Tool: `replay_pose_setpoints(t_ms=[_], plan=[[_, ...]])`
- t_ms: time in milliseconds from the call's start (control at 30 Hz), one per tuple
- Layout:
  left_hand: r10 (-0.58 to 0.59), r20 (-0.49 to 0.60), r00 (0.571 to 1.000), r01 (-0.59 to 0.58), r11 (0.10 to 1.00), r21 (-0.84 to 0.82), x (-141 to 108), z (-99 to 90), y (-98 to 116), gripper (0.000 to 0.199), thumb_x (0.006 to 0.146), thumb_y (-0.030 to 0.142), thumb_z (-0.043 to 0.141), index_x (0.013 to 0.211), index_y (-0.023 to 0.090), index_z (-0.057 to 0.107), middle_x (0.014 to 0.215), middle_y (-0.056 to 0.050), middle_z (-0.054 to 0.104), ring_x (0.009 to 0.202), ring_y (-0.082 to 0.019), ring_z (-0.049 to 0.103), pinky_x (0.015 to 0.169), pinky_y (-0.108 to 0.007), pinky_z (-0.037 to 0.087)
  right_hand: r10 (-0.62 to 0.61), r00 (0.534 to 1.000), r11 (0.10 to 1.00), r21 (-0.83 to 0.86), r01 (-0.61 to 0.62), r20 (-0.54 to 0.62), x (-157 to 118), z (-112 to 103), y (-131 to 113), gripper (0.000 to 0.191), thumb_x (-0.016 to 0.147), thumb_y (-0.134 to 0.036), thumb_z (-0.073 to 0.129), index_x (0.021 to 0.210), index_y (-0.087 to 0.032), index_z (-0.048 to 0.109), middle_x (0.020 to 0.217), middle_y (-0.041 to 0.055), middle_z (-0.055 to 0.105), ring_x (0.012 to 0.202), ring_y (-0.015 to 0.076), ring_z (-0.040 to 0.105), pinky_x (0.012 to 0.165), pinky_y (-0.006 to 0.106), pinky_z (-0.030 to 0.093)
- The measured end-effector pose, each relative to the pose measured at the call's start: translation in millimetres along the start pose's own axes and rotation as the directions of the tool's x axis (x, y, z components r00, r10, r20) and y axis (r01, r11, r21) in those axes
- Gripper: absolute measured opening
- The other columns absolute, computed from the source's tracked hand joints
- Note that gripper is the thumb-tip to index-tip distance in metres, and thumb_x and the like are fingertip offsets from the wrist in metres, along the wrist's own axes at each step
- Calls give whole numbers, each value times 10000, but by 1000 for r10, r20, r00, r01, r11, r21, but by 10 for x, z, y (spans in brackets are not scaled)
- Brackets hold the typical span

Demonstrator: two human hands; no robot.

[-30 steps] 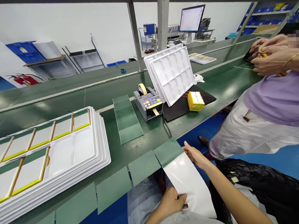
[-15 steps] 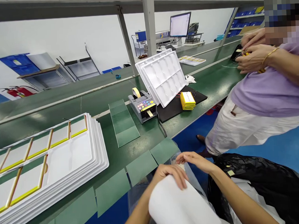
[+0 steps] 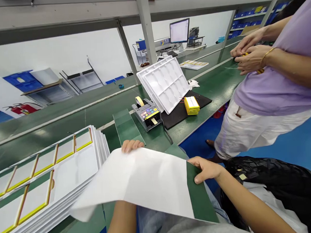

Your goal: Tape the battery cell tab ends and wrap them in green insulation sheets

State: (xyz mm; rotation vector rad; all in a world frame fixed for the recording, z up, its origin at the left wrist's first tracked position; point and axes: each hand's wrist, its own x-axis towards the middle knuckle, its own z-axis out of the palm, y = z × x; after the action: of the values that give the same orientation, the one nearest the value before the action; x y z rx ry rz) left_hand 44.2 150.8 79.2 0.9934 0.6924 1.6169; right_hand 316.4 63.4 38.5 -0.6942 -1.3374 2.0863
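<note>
A large white sheet [image 3: 147,175] with a dark green strip [image 3: 200,193] at its right end is stretched above my lap. My left hand [image 3: 132,145] grips its far edge, fingertips over the top and the forearm passing underneath. At the right end, my right hand [image 3: 208,170] pinches the green strip, thumb on top and the other fingers partly hidden. The sheet's left end droops over the near corner of a stack of white trays [image 3: 77,164]. Flat yellow-edged packs [image 3: 46,167] lie in the top tray.
Behind the sheet stand a tape dispenser [image 3: 147,113] and a green sheet [image 3: 127,126]. White moulded trays [image 3: 164,83] lean near yellow packs [image 3: 191,105] on a black mat [image 3: 206,100]. Beside the bench stands a co-worker [image 3: 277,83]; a black bag [image 3: 271,180] is at lower right.
The white sheet has gone from curled over to spread out, showing its green end. My left hand has moved left and up with its far edge; my right hand now grips the green strip.
</note>
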Motion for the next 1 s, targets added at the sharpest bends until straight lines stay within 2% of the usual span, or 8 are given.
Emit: replay_pose_setpoints(t_ms=[133, 233, 300, 367, 433, 567, 733, 1000], plan=[[-91, -229, 969, 138, 970, 199, -105, -35, 348, 506, 735, 369, 659, 1176, 183, 496, 1206, -118, 547, 1146, -293, 488, 993, -478, 387, -191, 924, 982, -66, 179, -331, -187, -129, -255, 489, 628, -286, 773, 1072, -153, 619, 878, 55, 683, 774, 198, 641, 694, 288, 508], [214, -267, 940, -53, 863, 503, -233, 75, 443, 999, 621, 223, 776, 1401, 257, 152, 1475, -76, 211, 1348, -261, 199, 1132, -448, 135, -248, 818, 968, -168, 187, -519, -293, -137, -376, 488, 646, -302, 766, 1092, -175, 611, 881, 46, 674, 739, 189, 628, 641, 270, 512], [409, 104, 907, -333, 541, 772, -346, 240, 430, 1129, 596, 177, 799, 1428, 295, 45, 1521, -45, 8, 1379, -282, 49, 1136, -468, 57, -264, 768, 961, -229, 156, -584, -332, -98, -426, 463, 654, -330, 759, 1071, -182, 622, 808, 30, 660, 597, 145, 585, 474, 208, 452], [346, 537, 769, -611, 152, 777, -449, 444, 378, 936, 665, 160, 755, 1408, 312, 206, 1525, -28, 24, 1373, -339, 25, 1108, -550, 43, -270, 765, 957, -251, 146, -585, -345, -38, -465, 450, 661, -342, 752, 1065, -188, 627, 734, 12, 641, 519, 119, 543, 404, 186, 393], [200, 764, 613, -779, -10, 628, -503, 640, 304, 622, 760, 94, 647, 1300, 310, 426, 1482, -22, 248, 1361, -341, 139, 1085, -590, 54, -264, 803, 961, -217, 172, -535, -341, 23, -496, 449, 668, -320, 752, 1078, -189, 624, 759, 15, 653, 590, 149, 591, 499, 227, 471], [168, 887, 430, -900, 155, 407, -467, 895, 157, 373, 840, 40, 497, 1171, 205, 551, 1134, -38, 641, 1150, -205, 516, 1066, -446, 281, -306, 820, 943, -35, 331, -484, -292, 107, -470, 486, 634, -265, 785, 1081, -176, 618, 884, 52, 680, 772, 206, 649, 702, 316, 523], [352, 798, 489, -870, 264, 417, -413, 973, 51, 286, 839, 73, 544, 1109, 142, 604, 1004, -55, 686, 954, -169, 625, 882, -323, 483, -339, 810, 816, 280, 506, -478, -147, 233, -188, 567, 625, -332, 798, 1131, -200, 579, 967, 80, 677, 815, 198, 657, 723, 305, 520], [337, 820, 463, -878, 304, 371, -521, 1000, -52, 367, 841, 38, 507, 1184, 153, 567, 1056, -85, 675, 989, -190, 623, 826, -299, 526, -365, 751, 785, 252, 566, -550, -21, 296, -55, 248, 771, -326, 689, 947, -153, 658, 735, 48, 691, 441, 88, 565, 421, 190, 451]])
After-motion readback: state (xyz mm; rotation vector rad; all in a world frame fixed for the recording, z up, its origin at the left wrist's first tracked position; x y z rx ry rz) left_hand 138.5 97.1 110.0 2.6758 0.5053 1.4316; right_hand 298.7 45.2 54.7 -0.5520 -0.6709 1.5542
